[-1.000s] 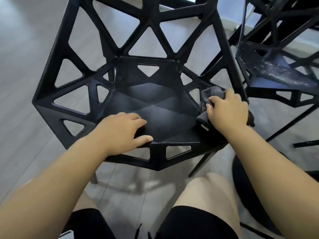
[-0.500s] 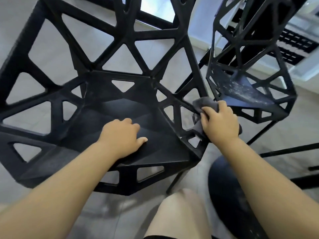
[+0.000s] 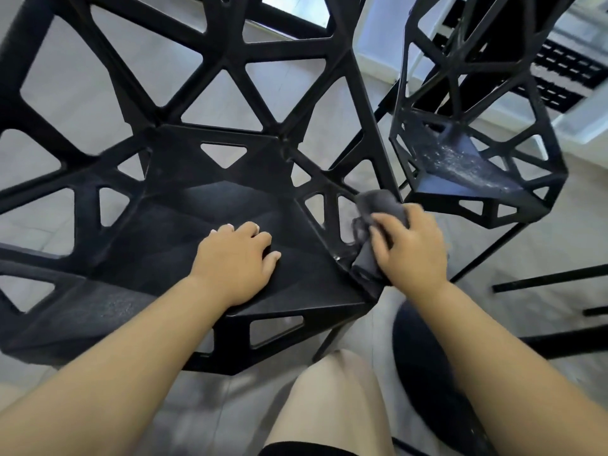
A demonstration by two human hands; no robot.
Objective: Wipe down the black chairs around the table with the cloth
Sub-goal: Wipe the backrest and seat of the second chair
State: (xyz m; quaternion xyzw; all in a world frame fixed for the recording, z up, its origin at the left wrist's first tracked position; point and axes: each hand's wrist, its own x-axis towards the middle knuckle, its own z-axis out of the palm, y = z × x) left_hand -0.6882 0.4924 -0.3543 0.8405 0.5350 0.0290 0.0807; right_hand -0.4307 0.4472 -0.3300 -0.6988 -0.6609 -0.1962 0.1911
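Pale grey floor tiles (image 3: 579, 245) show through every triangular gap of the black openwork chair (image 3: 230, 199) nearest the camera, a lattice of angled struts around a faceted seat. On that seat, toward its front edge, the left hand (image 3: 235, 258) lies palm down with relaxed fingers holding nothing, seemingly bracing the frame. At the chair's right front corner the right hand (image 3: 416, 250) is curled around the crumpled dark grey cloth (image 3: 381, 205), pressing it against the slanted strut where seat meets side frame. To the right of this chair and beyond it stands a second black openwork chair (image 3: 460, 166), its seat streaked with pale dust and apparently not yet wiped. The likeliest trouble is the cloth catching on a strut corner or slipping through a cut-out, since some bunched fabric hangs loose below the grip. A hard push at that outer corner could also tip or skid the chair if the bracing palm lifts, and the narrow inner edges of the gaps may easily be missed
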